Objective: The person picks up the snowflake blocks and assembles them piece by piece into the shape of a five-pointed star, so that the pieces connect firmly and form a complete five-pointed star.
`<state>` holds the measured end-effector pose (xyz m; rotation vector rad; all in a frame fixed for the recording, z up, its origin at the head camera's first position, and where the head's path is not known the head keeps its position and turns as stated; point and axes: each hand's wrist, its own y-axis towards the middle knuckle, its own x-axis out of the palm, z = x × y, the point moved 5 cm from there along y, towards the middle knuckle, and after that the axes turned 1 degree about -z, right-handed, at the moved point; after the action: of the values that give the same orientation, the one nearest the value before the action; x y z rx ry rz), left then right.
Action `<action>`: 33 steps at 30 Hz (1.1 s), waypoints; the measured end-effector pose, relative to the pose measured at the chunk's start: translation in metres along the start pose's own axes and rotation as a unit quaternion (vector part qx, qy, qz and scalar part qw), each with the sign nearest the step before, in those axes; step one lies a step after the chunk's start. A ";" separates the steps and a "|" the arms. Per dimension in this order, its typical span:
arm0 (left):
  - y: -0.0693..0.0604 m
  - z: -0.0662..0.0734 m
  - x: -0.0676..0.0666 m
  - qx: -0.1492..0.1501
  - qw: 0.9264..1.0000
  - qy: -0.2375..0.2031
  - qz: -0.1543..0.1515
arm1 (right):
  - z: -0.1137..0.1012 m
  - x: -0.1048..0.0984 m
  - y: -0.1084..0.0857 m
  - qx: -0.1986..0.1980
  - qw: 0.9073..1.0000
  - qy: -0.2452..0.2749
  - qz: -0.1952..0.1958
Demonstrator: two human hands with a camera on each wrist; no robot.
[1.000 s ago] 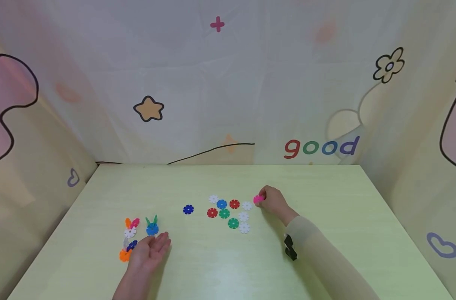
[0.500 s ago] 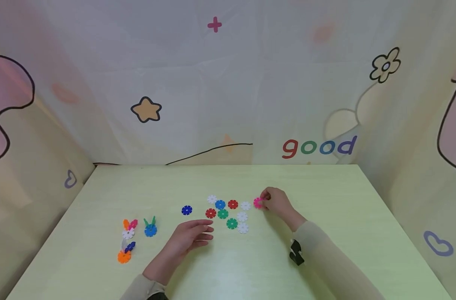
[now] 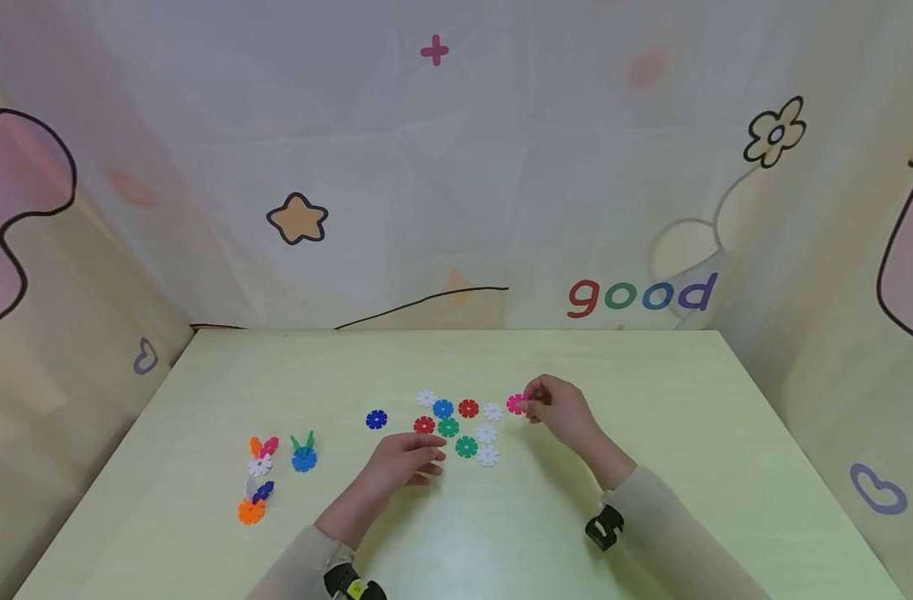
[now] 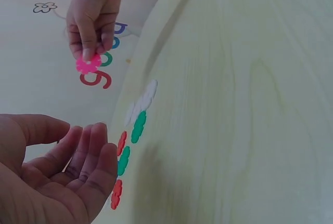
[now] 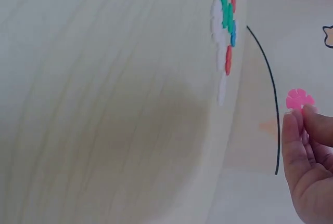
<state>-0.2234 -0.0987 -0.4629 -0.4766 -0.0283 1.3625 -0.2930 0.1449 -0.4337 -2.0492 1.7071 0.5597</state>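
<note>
Between thumb and fingertips, my right hand pinches a pink snowflake disc, held up above the table in the right wrist view. My left hand hovers palm-inward with relaxed fingers near the loose discs and holds nothing. Several notched discs lie flat between the hands: a red disc, a light blue disc, a green disc, a white disc and others alike. Set apart on their left is a dark blue disc. My left fingertips partly cover the view of the nearer red disc.
At the left of the pale table lies a joined figure of orange, pink, white and dark blue discs. Beside it is a blue disc with two green discs slotted in like ears. A printed curtain stands behind the table.
My left hand has moved right, from beside the joined figures at the left to the loose discs, and turned from palm-up. The right hand keeps the pink disc in almost the same place.
</note>
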 end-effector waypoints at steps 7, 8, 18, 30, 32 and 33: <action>0.009 0.000 0.002 0.005 1.000 0.016 0.003 | -0.009 -0.002 -0.015 -0.006 1.000 0.017 0.011; 0.010 -0.001 0.002 0.005 1.000 0.017 0.004 | -0.009 -0.002 -0.016 -0.005 1.000 0.020 0.013; 0.014 0.005 0.002 0.037 0.996 0.076 0.012 | -0.008 -0.004 -0.031 0.004 0.999 0.043 0.028; 0.031 0.016 0.013 0.091 0.972 0.216 0.002 | -0.007 -0.004 -0.046 0.002 0.998 0.060 0.019; 0.033 0.019 0.016 0.102 0.966 0.238 -0.002 | -0.007 -0.005 -0.049 0.002 0.998 0.061 0.018; 0.035 0.019 0.017 0.108 0.962 0.250 -0.003 | -0.007 -0.005 -0.050 0.002 0.998 0.061 0.018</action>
<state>-0.2572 -0.0720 -0.4620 -0.6222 0.5276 1.1895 -0.2441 0.1530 -0.4219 -2.0928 1.8159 0.4495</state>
